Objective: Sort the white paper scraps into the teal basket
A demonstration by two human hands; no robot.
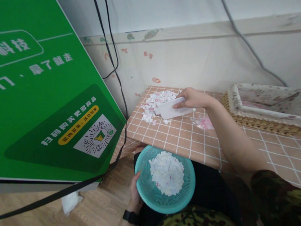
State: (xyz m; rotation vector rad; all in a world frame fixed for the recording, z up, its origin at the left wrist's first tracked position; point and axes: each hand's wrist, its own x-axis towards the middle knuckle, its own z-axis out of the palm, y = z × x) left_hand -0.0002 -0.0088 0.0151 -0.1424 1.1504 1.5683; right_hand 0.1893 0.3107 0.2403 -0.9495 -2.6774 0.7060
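Observation:
My left hand (135,190) grips the left rim of a teal plastic colander (149,200) held over my lap, just below the table edge. Inside it lies a heap of small white paper scraps (167,172), a few tinged pink. On the table, my right hand (191,99) pinches a flat white plastic scraper (170,109), thumb on its near face. The scraper stands tilted against a pile of white and pinkish paper scraps (152,105). Nearer me, below the right hand, is a smaller pinkish patch of scraps (203,122).
A wicker basket (266,125) with a floral cloth lining sits on the right of the check-covered table (166,133). A large green cabinet (45,121) stands at left, with dark cords (123,94) hanging beside it. A white bag-like thing (71,202) lies on the wooden floor.

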